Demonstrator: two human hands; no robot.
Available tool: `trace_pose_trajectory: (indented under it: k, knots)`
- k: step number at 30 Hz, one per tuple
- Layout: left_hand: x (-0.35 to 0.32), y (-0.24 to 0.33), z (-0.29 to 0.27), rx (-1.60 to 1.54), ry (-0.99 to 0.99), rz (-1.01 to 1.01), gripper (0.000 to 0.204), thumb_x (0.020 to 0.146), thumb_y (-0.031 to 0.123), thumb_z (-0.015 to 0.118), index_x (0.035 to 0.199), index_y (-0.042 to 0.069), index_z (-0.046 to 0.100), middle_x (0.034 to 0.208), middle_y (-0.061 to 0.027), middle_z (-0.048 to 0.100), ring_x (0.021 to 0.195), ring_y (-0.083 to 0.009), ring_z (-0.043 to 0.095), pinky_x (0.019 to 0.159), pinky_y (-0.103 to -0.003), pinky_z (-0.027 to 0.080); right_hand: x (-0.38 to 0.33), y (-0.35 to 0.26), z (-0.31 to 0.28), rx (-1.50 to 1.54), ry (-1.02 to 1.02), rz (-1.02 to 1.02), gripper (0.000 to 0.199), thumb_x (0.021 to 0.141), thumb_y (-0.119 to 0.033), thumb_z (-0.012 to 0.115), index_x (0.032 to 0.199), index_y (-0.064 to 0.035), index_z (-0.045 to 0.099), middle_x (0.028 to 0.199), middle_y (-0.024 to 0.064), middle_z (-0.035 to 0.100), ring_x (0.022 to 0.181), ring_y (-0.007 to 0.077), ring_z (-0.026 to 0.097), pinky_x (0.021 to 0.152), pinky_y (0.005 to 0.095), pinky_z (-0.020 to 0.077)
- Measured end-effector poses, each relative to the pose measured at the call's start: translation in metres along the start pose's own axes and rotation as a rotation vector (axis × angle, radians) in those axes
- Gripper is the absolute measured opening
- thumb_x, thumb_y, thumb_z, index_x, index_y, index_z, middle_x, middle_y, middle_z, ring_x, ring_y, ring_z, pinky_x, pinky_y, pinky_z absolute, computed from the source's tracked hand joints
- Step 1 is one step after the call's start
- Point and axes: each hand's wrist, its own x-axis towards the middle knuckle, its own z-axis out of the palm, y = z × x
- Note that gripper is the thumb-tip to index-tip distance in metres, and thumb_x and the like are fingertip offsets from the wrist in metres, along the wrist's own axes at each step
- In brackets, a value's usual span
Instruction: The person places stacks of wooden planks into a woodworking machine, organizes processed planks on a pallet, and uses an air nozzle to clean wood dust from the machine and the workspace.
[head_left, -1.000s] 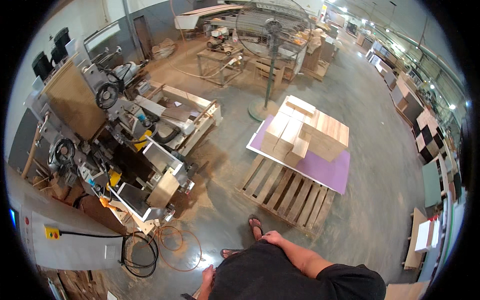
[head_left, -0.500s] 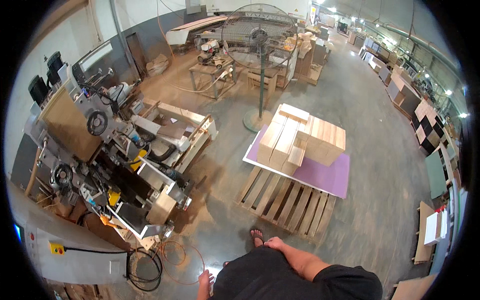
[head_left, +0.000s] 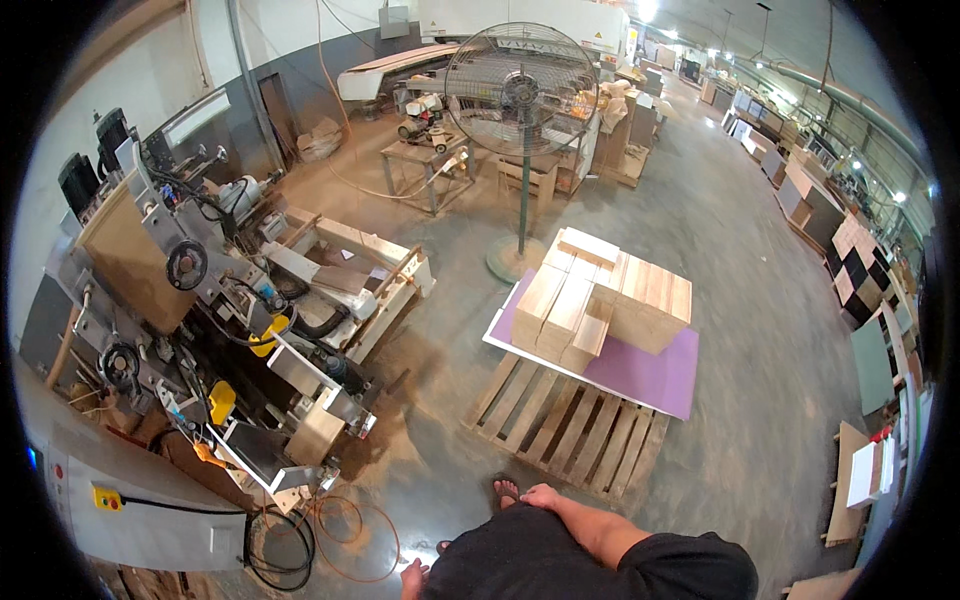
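My right hand (head_left: 541,496) is low in front of me at the edge of my black clothing, its fingers curled closed. What they hold, if anything, is hidden. At the bottom edge of the view, my left hand (head_left: 413,577) hangs by my other side, partly cut off, with its finger pose unclear. Ahead of my right hand lies a slatted wooden pallet (head_left: 560,420). A purple-topped board (head_left: 655,372) rests on it, bearing stacked pale wooden pieces (head_left: 640,300). Neither hand touches the stack.
A large machine (head_left: 270,300) with handwheels stands on the left. Beside its grey cabinet (head_left: 150,525), hoses and cables (head_left: 350,530) lie coiled on the floor. A pedestal fan (head_left: 522,100) stands behind the pallet. Panels (head_left: 875,360) lean along the right side.
The view has tilted up slightly, so the pallet and stack sit a little lower in it. My left hand has dropped closer to the bottom edge. The stack looks unchanged.
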Motion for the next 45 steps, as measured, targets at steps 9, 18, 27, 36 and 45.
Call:
trace_pose_trajectory:
  k: [9, 18, 27, 36, 45]
  knots:
    - [0.034, -0.07, -0.006, -0.093, 0.066, 0.182, 0.043, 0.09, 0.033, 0.049, 0.085, -0.007, 0.064, 0.08, -0.0137, 0.068, 0.072, -0.0195, 0.063, 0.069, -0.035, 0.048, 0.0, -0.026, -0.012, 0.055, -0.031, 0.017, 0.048, 0.071, -0.047, 0.067, 0.096, -0.0057, 0.07, 0.102, 0.0103, 0.067, 0.1, 0.024, 0.061, 0.086, 0.0316, 0.047]
    - [0.025, -0.073, -0.011, -0.202, -0.007, -0.007, 0.041, 0.091, 0.032, 0.049, 0.086, -0.006, 0.063, 0.085, -0.0137, 0.067, 0.07, -0.0209, 0.062, 0.068, -0.035, 0.047, 0.005, -0.042, -0.013, 0.03, -0.081, -0.036, 0.045, 0.07, -0.041, 0.068, 0.097, -0.0044, 0.069, 0.105, 0.0101, 0.067, 0.102, 0.023, 0.062, 0.088, 0.0313, 0.0459]
    - [0.002, -0.058, 0.003, 0.094, 0.206, 0.088, 0.042, 0.088, 0.036, 0.055, 0.089, -0.004, 0.066, 0.083, -0.0142, 0.068, 0.076, -0.0222, 0.062, 0.071, -0.035, 0.048, 0.018, -0.021, 0.001, -0.068, -0.059, 0.001, 0.045, 0.078, -0.041, 0.064, 0.097, -0.0012, 0.069, 0.096, 0.0154, 0.069, 0.094, 0.0253, 0.065, 0.086, 0.0341, 0.0481]
    - [-0.014, -0.034, 0.01, -0.246, 0.207, 0.002, 0.032, 0.085, 0.027, 0.061, 0.085, -0.005, 0.066, 0.076, -0.0097, 0.065, 0.062, -0.0153, 0.057, 0.057, -0.031, 0.045, 0.042, 0.005, 0.006, -0.123, -0.047, -0.015, 0.039, 0.079, -0.037, 0.064, 0.094, -0.0018, 0.07, 0.088, 0.011, 0.07, 0.084, 0.0192, 0.065, 0.081, 0.0313, 0.0489]
    - [-0.005, -0.049, 0.008, -0.253, 0.186, -0.006, 0.037, 0.085, 0.032, 0.066, 0.095, -0.004, 0.064, 0.084, -0.0097, 0.066, 0.067, -0.016, 0.056, 0.062, -0.032, 0.047, 0.032, -0.007, 0.004, -0.059, -0.089, -0.053, 0.04, 0.076, -0.036, 0.064, 0.094, -0.0006, 0.07, 0.091, 0.0141, 0.069, 0.088, 0.0218, 0.065, 0.082, 0.0335, 0.0488]
